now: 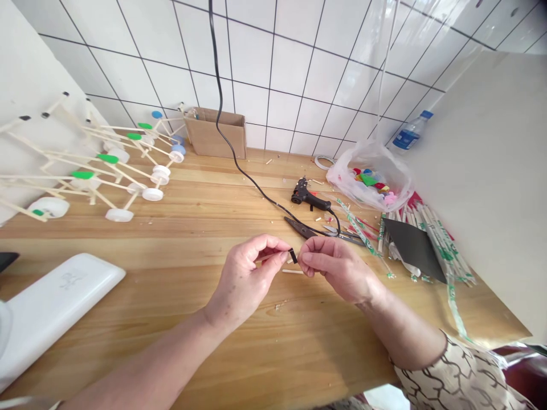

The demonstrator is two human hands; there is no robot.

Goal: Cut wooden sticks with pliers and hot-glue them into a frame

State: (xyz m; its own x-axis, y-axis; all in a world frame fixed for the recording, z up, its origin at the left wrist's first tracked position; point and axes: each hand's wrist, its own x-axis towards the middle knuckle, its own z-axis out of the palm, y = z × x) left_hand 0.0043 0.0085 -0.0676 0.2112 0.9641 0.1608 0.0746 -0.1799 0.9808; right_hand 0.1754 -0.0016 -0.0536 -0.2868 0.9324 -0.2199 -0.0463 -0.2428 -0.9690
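My left hand (241, 279) is closed in a pinch on a thin pale wooden stick (265, 257) that points right. At the stick's tip is a short black strip (293, 255); whether it is paper or tape I cannot tell. My right hand (337, 267) pinches at the strip's right edge, thumb against forefinger. Below the fingertips a short pale stick piece (292, 271) lies on the wooden table (192, 330). Just beyond the hands are a black glue gun (311, 196), dark-handled scissors (301, 228) and a sheet of black paper (414, 247).
Stick-built models with white wheels (118, 214) stand at left, near a white device (64, 307). A cardboard box (217, 134), a plastic bag of coloured pieces (363, 171), a bottle (411, 134) and wrapped chopsticks (444, 239) stand or lie farther back. A black cord (231, 148) crosses the table.
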